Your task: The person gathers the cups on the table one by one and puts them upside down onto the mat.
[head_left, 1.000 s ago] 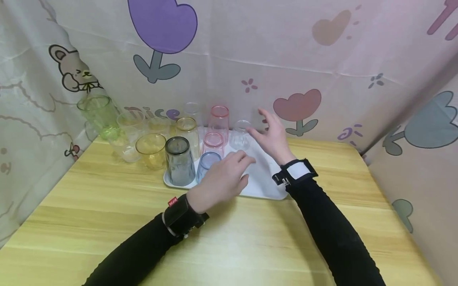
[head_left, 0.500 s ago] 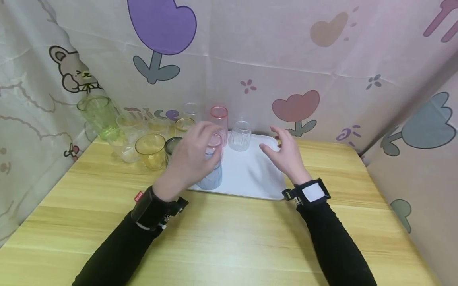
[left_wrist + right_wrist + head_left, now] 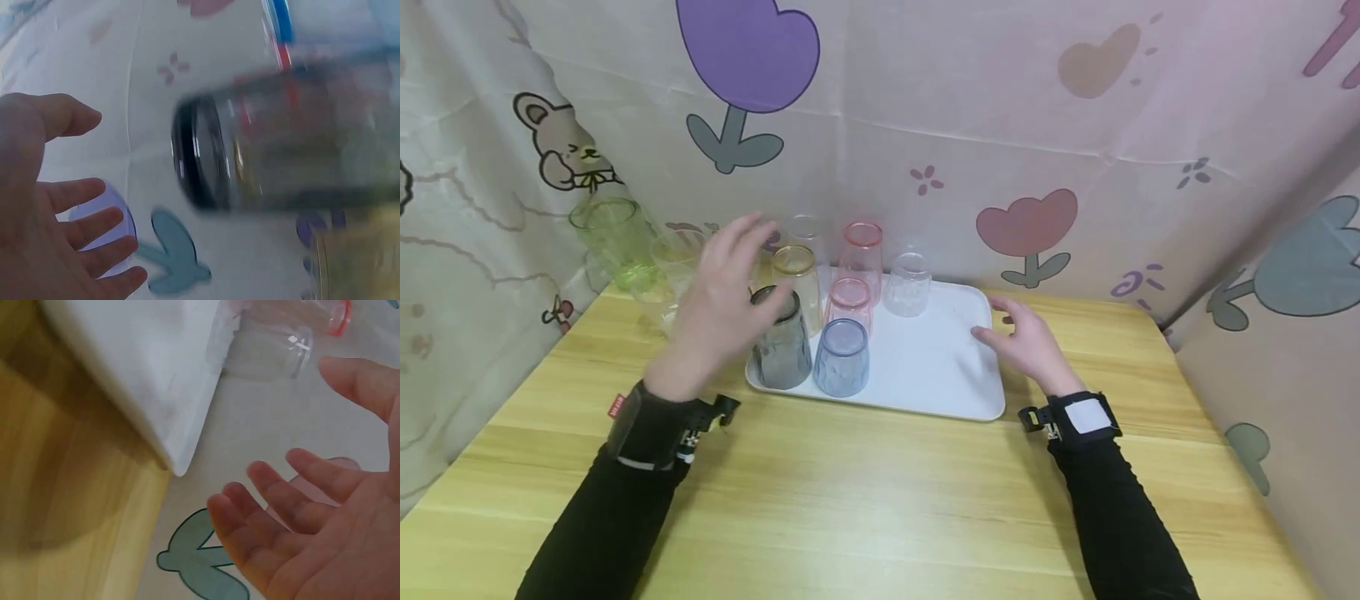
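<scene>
A white tray (image 3: pixel 940 375) lies on the wooden table and carries several upside-down cups: a grey one (image 3: pixel 781 340), a blue one (image 3: pixel 841 358), a pink one (image 3: pixel 850 302), a tall pink one (image 3: pixel 860 248), an amber one (image 3: pixel 796 275) and a clear one (image 3: pixel 907 286). My left hand (image 3: pixel 722 292) hovers open above the table, just left of the grey cup (image 3: pixel 250 156), holding nothing. By the tray's right edge my right hand (image 3: pixel 1026 342) is open and empty, fingers spread (image 3: pixel 300 506) near the tray corner (image 3: pixel 178 465).
Loose cups stand at the back left off the tray: a tall green one (image 3: pixel 610 237) and clear ones (image 3: pixel 664 275) partly hidden by my left hand. Printed cloth walls (image 3: pixel 1075 125) close the table at the back and both sides.
My left hand has left the blue cup standing on the tray and swung up and leftward. My right hand drew back from the clear cup to the tray's right edge.
</scene>
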### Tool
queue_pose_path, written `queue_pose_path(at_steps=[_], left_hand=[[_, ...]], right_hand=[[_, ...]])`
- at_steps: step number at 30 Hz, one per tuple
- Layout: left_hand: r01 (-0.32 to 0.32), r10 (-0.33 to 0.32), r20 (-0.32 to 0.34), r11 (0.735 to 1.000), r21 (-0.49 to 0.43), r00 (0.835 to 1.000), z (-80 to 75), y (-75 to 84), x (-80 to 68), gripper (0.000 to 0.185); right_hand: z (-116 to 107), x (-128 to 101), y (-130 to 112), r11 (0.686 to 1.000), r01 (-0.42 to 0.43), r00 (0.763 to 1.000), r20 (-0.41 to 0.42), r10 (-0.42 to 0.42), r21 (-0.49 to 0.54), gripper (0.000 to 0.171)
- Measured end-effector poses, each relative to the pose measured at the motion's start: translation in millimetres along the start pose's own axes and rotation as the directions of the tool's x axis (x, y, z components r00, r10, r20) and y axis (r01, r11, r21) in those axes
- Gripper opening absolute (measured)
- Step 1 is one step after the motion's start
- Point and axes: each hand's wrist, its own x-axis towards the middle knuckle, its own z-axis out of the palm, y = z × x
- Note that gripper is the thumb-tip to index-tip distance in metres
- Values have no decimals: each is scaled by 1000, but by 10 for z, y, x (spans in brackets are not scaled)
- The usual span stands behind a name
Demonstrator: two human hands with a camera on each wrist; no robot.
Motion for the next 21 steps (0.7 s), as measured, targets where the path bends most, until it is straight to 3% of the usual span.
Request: queue_pose_path(at_steps=[9,14,21], left_hand=[[172,-165,84,982,-80,983,-374,-620,-82,86],[290,-283,83,952,-97,956,-545,-902,-157,100],[435,-426,125,898,-58,896,-663,-1165,-243,117]], right_hand=[[0,16,157,997,-61,993,96,65,-41,69],[6,-5,241,997,-66,989,128,72,-50,67],[21,-36,310,994,-101,981,163,108,-50,65]])
